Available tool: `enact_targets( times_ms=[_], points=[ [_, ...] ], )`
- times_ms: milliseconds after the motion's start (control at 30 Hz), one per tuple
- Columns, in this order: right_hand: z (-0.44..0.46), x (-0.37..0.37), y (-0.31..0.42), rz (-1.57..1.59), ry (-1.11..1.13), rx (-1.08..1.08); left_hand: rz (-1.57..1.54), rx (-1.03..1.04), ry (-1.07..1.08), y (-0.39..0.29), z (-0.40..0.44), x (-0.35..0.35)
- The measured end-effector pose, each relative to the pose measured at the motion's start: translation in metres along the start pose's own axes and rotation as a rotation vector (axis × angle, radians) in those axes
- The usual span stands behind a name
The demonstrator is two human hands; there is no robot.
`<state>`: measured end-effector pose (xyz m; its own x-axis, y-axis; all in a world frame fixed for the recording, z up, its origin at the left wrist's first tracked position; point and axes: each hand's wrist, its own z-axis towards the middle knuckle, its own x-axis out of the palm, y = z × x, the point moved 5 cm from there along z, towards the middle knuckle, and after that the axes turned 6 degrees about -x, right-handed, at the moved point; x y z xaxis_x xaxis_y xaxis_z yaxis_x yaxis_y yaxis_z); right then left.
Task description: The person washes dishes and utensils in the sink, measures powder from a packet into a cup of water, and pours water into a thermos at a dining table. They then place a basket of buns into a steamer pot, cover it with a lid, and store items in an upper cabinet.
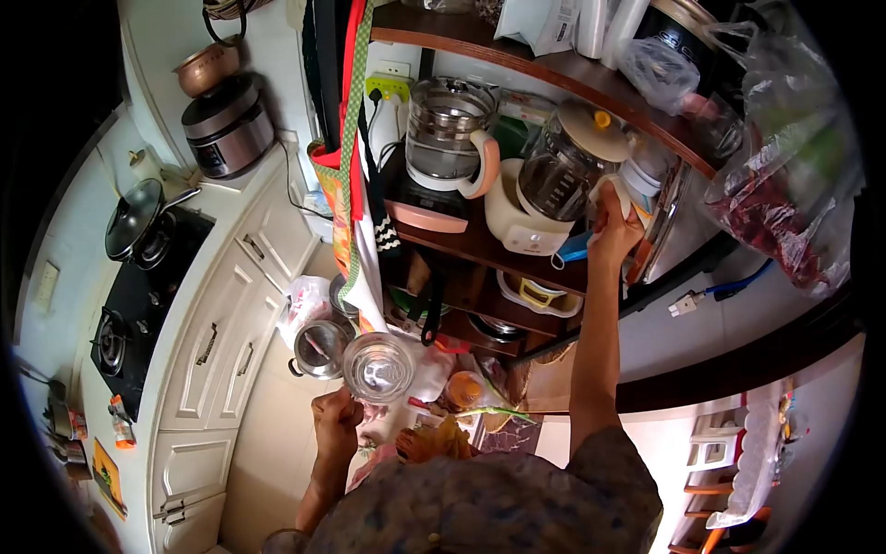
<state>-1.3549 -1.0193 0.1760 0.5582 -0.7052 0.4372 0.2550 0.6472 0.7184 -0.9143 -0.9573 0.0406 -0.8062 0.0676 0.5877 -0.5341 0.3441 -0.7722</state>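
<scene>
My left hand (337, 417) is closed in a fist at the near side of a clear round glass cup (378, 367), which it holds up over the floor. I look down into the cup; the grip point itself is partly hidden. My right hand (614, 224) is wrapped round the pale handle of a glass kettle (558, 175) with a cream lid and a yellow knob. The kettle sits on its cream base (528, 231) on the shelf. A blue strap (574, 247) hangs just below my right hand. Left of it stands another glass kettle (449, 134) with a pink handle.
A shelf above (544, 69) holds bags and jars. Plastic bags (784, 185) hang at the right. Aprons (346, 194) hang left of the rack. A metal pot (321, 349) and groceries stand low down. The stove (152, 277) and rice cooker (228, 126) are at left.
</scene>
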Motion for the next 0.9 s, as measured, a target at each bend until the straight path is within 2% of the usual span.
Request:
enact_targets(
  times_ms=[533, 633, 667, 733, 800, 900],
  points=[
    [-0.007, -0.003, -0.052, -0.118, -0.013, 0.063, -0.024, 0.013, 0.003, 0.008, -0.017, -0.002],
    [-0.012, -0.008, -0.064, -0.124, 0.067, 0.114, 0.02, 0.022, 0.038, 0.006, -0.019, -0.003],
    [-0.015, -0.015, -0.063, -0.246, 0.127, 0.158, 0.031, 0.001, 0.052, 0.006, -0.02, -0.005],
    [-0.028, -0.034, -0.041, -0.531, 0.087, -0.151, 0.058, -0.015, 0.115, 0.004, -0.02, -0.006],
    [-0.062, -0.062, -0.014, -0.672, 0.084, -0.234, 0.096, -0.091, 0.15, 0.006, -0.019, -0.008],
    [-0.147, -0.096, 0.028, -0.686, 0.151, 0.066, 0.132, -0.152, 0.271, 0.007, -0.022, 0.002]
  ],
)
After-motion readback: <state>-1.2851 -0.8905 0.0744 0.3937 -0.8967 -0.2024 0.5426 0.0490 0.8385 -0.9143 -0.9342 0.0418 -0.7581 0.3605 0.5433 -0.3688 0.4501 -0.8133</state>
